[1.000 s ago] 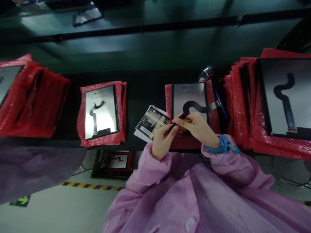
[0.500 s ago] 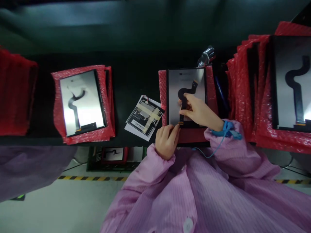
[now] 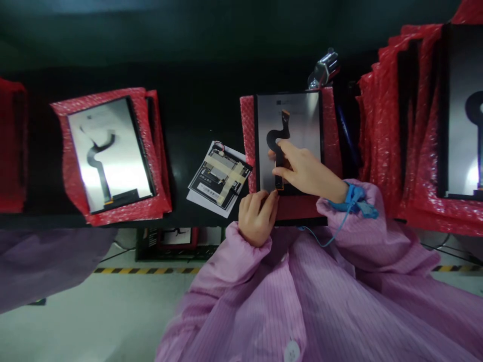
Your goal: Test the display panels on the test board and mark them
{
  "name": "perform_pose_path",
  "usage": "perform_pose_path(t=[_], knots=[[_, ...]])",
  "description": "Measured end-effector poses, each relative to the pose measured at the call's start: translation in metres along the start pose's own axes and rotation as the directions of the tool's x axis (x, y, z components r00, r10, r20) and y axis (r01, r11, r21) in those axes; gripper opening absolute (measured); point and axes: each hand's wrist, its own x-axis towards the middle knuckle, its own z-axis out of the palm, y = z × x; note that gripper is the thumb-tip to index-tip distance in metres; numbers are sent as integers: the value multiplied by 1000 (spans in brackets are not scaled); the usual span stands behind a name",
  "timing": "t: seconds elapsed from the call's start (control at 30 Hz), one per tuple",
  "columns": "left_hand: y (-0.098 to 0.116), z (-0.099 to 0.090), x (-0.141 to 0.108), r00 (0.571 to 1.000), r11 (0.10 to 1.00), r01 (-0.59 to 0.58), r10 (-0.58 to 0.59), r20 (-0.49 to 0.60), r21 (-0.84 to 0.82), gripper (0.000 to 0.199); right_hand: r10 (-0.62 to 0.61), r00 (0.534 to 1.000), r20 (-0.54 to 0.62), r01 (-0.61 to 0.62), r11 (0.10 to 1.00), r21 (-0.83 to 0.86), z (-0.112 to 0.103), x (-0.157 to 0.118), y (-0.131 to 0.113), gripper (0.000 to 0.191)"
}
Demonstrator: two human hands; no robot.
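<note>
The flex cable (image 3: 272, 139) in the right hand (image 3: 304, 168) is black, and both its ends have an orange-gold colour. Beneath the grip, the panel (image 3: 308, 125) is silver-grey with a black border. On both sides of the grip, the wrap (image 3: 247, 130) under this panel is red, with a fine bubble pattern at its left. To the left of the grip, the circuit board (image 3: 216, 176) is black and grey, crossed by cream tape (image 3: 230, 187), and the sheet (image 3: 204, 202) under it is white. Just behind the grip, the wristband (image 3: 350, 198) is bright blue. Nearer to the body, the smock (image 3: 324, 296) is pinkish lilac, with thin stripes.
</note>
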Motion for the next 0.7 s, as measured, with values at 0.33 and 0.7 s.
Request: perform_pose_path(t=[0.33,0.7], knots=[[1,-1,1,1000,1000,11,-11,5,9,19,-29,999,16,30,995,-98,-2,0,0,43],[1,-1,1,1000,1000,7,-7,4,13,16,-20,999,34,23,995,-92,-3,-1,-3,43]])
